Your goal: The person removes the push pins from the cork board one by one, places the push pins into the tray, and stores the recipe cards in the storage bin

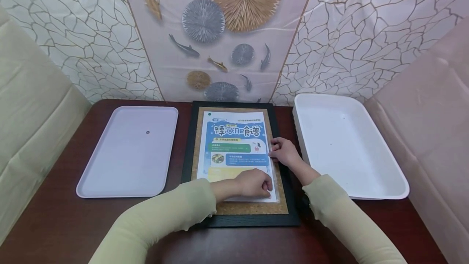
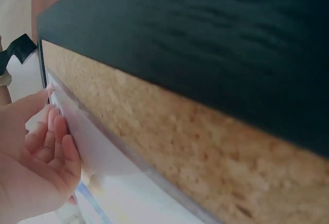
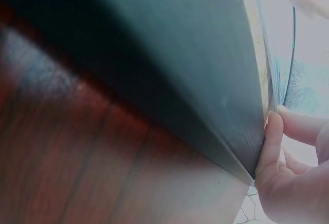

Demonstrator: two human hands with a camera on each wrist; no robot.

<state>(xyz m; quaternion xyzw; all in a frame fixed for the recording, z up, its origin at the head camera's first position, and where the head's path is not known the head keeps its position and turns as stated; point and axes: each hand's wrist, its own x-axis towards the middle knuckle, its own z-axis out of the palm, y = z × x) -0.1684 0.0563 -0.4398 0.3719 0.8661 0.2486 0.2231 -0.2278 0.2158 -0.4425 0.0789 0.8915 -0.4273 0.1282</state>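
A printed sheet in a clear sleeve [image 1: 234,133], blue with Chinese lettering, lies on a cork board [image 1: 253,209] with a black frame [image 1: 253,221]. My left hand [image 1: 253,183] reaches across its lower part and pinches the bottom right corner between thumb and curled fingers. In the left wrist view, the thumb tip [image 2: 45,99] sits right at that corner. Farther up, my right hand [image 1: 286,152] pinches the sheet's right edge, with thumb and index fingertip together in the right wrist view. A small dark green dot [image 1: 209,114] marks the sheet's top left corner.
Left of the board lies a flat pale tray [image 1: 128,154] bearing a small dark round spot [image 1: 147,132]. To the right stands a deeper white tray [image 1: 344,150]. Both rest on the dark reddish-brown table [image 1: 227,243], which patterned cloth walls [image 1: 329,31] enclose.
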